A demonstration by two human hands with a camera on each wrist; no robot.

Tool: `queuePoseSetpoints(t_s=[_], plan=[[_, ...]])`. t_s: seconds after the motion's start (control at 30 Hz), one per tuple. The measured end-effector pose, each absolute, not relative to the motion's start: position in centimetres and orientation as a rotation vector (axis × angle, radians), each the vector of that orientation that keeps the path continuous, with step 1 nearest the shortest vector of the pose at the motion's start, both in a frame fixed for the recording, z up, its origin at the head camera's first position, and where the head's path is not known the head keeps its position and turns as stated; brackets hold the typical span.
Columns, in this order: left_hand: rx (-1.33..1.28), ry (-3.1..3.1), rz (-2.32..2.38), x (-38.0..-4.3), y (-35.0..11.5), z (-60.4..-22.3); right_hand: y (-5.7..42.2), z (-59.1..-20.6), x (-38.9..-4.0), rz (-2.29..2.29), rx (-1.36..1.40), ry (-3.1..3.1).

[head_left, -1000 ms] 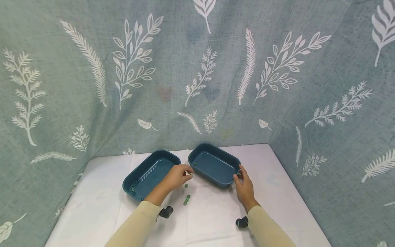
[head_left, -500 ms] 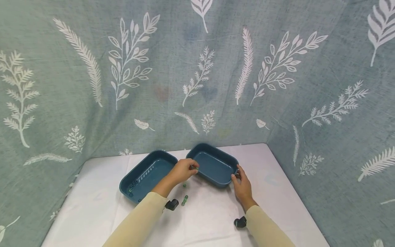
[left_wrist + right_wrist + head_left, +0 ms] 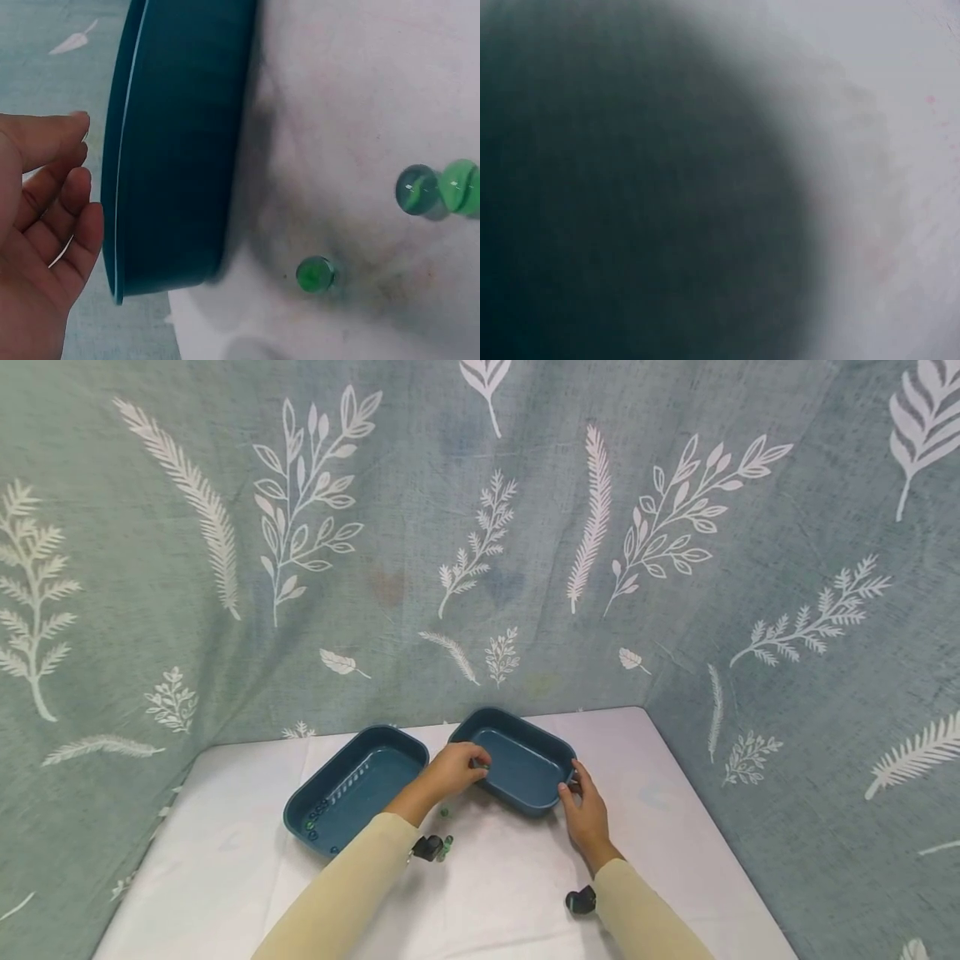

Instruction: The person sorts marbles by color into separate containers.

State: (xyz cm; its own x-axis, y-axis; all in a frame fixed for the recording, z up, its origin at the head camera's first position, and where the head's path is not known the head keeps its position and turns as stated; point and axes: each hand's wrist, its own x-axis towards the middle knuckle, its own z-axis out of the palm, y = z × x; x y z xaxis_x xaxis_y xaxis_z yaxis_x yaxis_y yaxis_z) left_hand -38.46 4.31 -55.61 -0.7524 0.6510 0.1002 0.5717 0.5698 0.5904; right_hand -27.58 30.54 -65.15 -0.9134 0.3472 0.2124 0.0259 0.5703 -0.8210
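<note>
My left hand (image 3: 459, 768) is over the near left rim of the right-hand blue tray (image 3: 525, 758), thumb and forefinger pinching a small green marble (image 3: 483, 767), mostly hidden by the fingers. In the left wrist view that hand (image 3: 49, 202) shows thumb and fingertips close together beside the tray wall (image 3: 176, 150). My right hand (image 3: 588, 814) grips the same tray at its right end, thumb and fingers at the rim. Under my left forearm, a green marble (image 3: 444, 812) lies on the white cloth, with several more (image 3: 447, 842) nearer me.
A second blue tray (image 3: 375, 735) stands at the left, several dark and green marbles (image 3: 313, 825) in its near left end. Leaf-patterned cloth (image 3: 420, 527) walls the table at back and sides. The right wrist view is a dark blur over white cloth (image 3: 922, 180).
My left hand has moved right with the marble, from between the trays to over the right tray's rim. My right hand stays at that tray's end. The head view has shifted slightly.
</note>
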Motion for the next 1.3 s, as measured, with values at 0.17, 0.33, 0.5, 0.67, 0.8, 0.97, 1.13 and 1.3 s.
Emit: queuePoseSetpoints(t_s=[0.17, 0.33, 0.5, 0.67, 0.8, 0.97, 1.13, 1.3], plan=[[1.070, 2.684, 0.869, -39.4, 5.4, -56.2, 30.4, -64.9, -27.4, 1.275, -0.303, -2.449], [1.063, 2.677, 0.820, -40.0, 6.3, -56.6, 30.4, -64.6, -27.4, 1.270, -0.299, -2.439], [1.076, 2.666, 0.781, -40.3, 7.1, -56.7, 30.6, -64.9, -27.6, 1.263, -0.298, -2.430], [1.119, 2.657, 0.728, -40.7, 7.9, -56.9, 30.6, -65.1, -27.7, 1.283, -0.286, -2.409], [1.154, 2.643, 0.695, -41.2, 8.8, -57.1, 30.6, -65.1, -27.7, 1.277, -0.287, -2.424], [1.168, 2.605, 0.706, -41.7, 9.8, -57.3, 30.7, -64.8, -27.8, 1.283, -0.283, -2.419], [1.137, 2.589, 0.658, -41.9, 10.6, -57.5, 30.8, -64.8, -27.8, 1.266, -0.288, -2.417], [1.146, 2.576, 0.601, -42.1, 10.8, -57.7, 30.7, -65.4, -27.8, 1.272, -0.280, -2.410]])
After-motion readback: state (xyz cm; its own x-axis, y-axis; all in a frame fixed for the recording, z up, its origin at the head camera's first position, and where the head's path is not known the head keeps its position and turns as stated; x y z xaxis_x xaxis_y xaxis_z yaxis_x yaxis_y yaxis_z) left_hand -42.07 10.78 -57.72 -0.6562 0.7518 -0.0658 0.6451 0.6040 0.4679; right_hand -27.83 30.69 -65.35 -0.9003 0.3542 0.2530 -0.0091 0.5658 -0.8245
